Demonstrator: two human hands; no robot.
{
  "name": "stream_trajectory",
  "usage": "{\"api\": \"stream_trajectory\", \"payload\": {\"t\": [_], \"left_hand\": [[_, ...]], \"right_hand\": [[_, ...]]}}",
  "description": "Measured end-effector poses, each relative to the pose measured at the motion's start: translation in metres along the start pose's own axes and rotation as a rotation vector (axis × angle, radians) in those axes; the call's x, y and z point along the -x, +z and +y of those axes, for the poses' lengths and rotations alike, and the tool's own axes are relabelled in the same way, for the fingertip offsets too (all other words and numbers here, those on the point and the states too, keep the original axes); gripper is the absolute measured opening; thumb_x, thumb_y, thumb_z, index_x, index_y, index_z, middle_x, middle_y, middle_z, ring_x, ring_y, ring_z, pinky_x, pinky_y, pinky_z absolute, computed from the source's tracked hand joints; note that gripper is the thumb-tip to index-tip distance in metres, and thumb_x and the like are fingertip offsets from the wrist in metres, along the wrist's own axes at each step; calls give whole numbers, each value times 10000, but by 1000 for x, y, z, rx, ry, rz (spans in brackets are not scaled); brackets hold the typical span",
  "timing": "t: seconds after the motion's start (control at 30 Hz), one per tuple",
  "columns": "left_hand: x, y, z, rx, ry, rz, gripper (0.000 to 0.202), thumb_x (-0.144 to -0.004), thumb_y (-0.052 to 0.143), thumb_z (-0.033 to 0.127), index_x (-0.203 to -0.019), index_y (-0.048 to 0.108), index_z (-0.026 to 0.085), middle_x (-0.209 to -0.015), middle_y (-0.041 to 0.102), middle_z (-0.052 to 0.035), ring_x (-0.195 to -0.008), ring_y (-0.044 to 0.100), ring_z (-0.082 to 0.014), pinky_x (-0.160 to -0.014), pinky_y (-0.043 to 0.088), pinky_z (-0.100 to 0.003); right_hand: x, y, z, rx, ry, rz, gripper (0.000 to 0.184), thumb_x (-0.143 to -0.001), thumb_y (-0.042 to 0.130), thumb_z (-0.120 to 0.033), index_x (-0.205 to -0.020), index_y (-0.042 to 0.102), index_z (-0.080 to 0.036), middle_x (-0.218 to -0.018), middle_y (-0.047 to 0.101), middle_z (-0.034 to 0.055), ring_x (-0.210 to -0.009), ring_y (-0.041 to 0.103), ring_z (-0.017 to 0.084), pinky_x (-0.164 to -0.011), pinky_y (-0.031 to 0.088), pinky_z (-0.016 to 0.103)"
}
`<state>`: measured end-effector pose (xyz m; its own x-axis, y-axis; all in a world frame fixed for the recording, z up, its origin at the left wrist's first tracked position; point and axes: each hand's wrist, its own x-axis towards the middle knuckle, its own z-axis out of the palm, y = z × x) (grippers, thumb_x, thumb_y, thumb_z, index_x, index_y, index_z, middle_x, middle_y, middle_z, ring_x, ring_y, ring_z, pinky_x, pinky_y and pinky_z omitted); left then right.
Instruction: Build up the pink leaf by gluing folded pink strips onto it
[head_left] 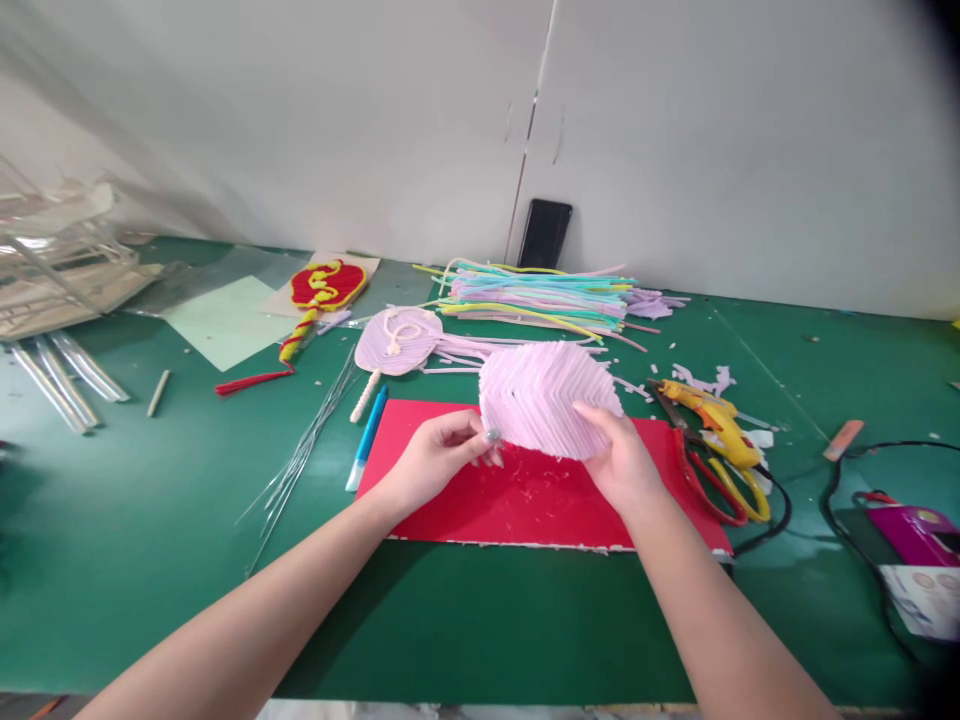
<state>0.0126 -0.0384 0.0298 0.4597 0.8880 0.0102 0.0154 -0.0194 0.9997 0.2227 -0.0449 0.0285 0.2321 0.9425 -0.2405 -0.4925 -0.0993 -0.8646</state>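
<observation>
Between my hands, above a red board (480,510), is a rounded pale-purple panel (544,395) made of pipe cleaners laid in a chevron pattern. My right hand (622,460) grips its right lower edge, thumb on top and fingers beneath. At the lower left edge my left hand (446,450) is closed in a pinch, thumb and fingertips at the panel's rim. A finished-looking purple fan (397,340) with a cream twisted handle lies behind to the left. Beside the board's left edge rests a blue marker (367,435).
Bundled pastel pipe cleaners (532,298) lie at the back, near a leaning phone (546,233). Right of the board are scissors (709,470) and a yellow glue gun (716,425) with a black cable. Thin wires (300,450) and a red-and-yellow fan (326,287) lie left.
</observation>
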Motion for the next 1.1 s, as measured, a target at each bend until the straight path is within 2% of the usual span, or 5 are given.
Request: {"api": "stream_trajectory", "payload": {"t": [0.27,0.5,0.83,0.97,1.1], "left_hand": [[-1,0,2,-58,6,32,232,-858,556,327,-706,593,156,-708,659,-21,-677,609,-126,-658,464,-244],[-1,3,1,-39,-51,-6,217,-856,553,338,-743,596,158,-714,674,-28,-671,628,-136,-646,489,-256],[-2,2,-1,42,-12,-2,218,-865,554,337,-783,607,143,-741,670,-32,-657,629,-124,-628,499,-243],[-2,1,-1,72,-24,29,226,-852,571,360,-793,610,145,-743,671,-32,-655,625,-126,-648,505,-256],[-2,1,2,84,-48,58,239,-842,583,367,-763,616,143,-729,668,-29,-649,613,-120,-653,501,-253]], "right_hand": [[-5,-1,-4,-53,-26,95,424,-565,800,-195,-972,681,-218,-910,738,-7,-915,673,193,-722,581,285],[-4,0,-1,-66,-28,36,397,-609,793,-230,-986,668,-232,-932,733,-10,-857,681,181,-628,579,259],[4,5,5,-123,-26,-113,365,-640,785,-264,-987,673,-247,-964,729,-4,-921,673,178,-708,575,269],[4,4,6,-104,-19,-117,363,-639,787,-263,-983,671,-253,-965,730,-11,-940,669,182,-752,573,282],[4,4,6,-112,-4,-100,342,-626,791,-243,-948,677,-246,-946,734,-15,-922,673,173,-725,574,262]]}}
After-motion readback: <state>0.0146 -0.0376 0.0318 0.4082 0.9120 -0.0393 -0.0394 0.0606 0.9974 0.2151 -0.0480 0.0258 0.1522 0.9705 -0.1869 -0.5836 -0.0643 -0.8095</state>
